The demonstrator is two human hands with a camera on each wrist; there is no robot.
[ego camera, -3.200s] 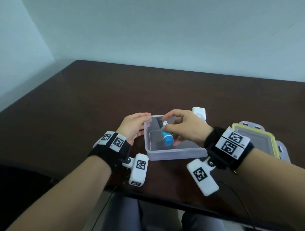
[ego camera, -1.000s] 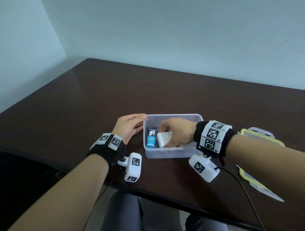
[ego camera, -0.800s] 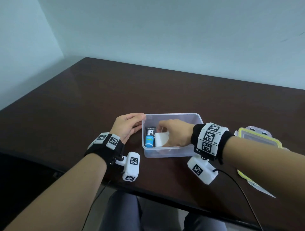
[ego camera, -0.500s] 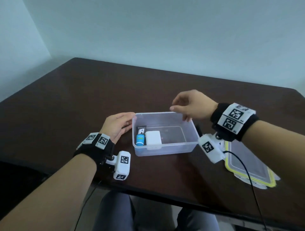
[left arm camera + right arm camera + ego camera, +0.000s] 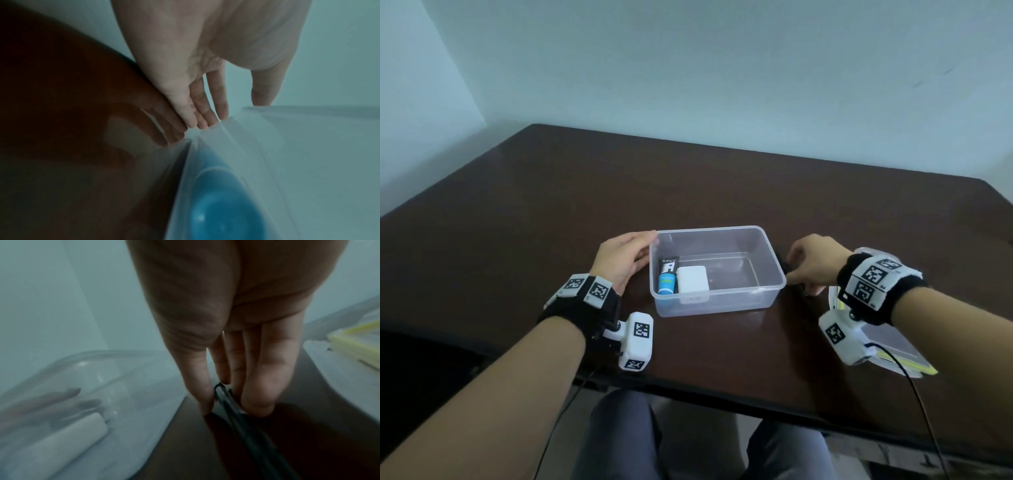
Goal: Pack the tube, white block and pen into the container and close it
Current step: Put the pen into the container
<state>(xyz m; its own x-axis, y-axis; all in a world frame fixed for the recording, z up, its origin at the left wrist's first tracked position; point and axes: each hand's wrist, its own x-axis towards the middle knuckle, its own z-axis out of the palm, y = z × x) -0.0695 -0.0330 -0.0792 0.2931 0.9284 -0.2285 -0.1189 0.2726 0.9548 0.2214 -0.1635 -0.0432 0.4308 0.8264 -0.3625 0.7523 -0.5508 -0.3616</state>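
A clear plastic container (image 5: 774, 281) stands open on the dark table. Inside, at its left end, lie the black tube with a blue cap (image 5: 667, 277) and, touching it, the white block (image 5: 692, 279). My left hand (image 5: 649, 250) rests with straight fingers against the container's left wall, thumb on the rim. In the left wrist view the blue cap (image 5: 222, 211) shows through the wall. My right hand (image 5: 791, 270) is down on the table just right of the container. In the right wrist view its thumb and fingers (image 5: 259, 402) pinch the black pen (image 5: 246, 434), which lies on the table.
The container's lid (image 5: 890, 346), clear with a yellow seal, lies flat on the table at the right, partly under my right wrist. A black cable (image 5: 914, 387) trails from the right wrist camera over the table's front edge.
My right hand left the white block in the container beside the tube, lifted out, moved over the far rim to the right side and came down onto the pen. The left hand stayed put.
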